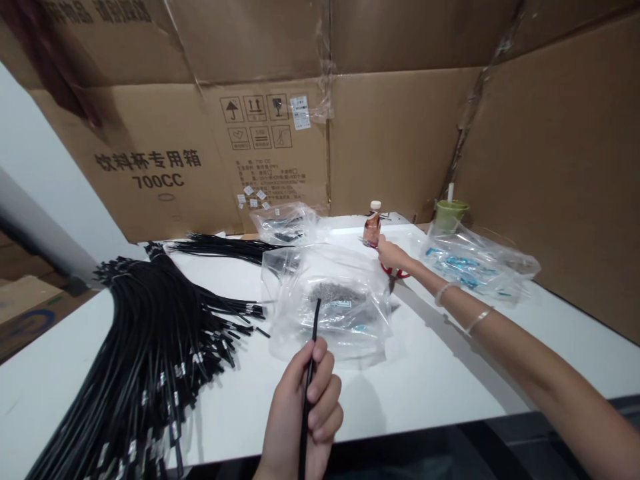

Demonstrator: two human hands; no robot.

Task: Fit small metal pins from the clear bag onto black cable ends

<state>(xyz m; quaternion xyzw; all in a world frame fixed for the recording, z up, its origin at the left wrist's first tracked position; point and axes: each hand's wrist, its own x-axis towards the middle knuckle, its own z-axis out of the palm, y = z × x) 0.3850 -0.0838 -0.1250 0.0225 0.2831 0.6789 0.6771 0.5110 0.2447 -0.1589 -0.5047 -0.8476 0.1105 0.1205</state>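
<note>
Left hand point(295, 407) gripping black cord point(317, 323), tip pointing up in front of clear bag point(325, 267); bag lying on white surface point(420, 373), holding heap of grey bits point(343, 291); right hand point(393, 255) overlapping lower side of capped bottle point(371, 228), cannot tell whether it is grasping; bottle holding reddish contents; red-handled scissors point(392, 283) lying just below right hand; rear bag point(305, 217) holding dark pieces point(290, 235); right-side bag point(517, 260) holding blue pieces point(460, 261); green cup point(450, 217) behind it holding white stick point(451, 192); cord bundle point(150, 300) lying at left.

Smooth cord point(315, 327), glossy plastic bag point(340, 263)
</note>
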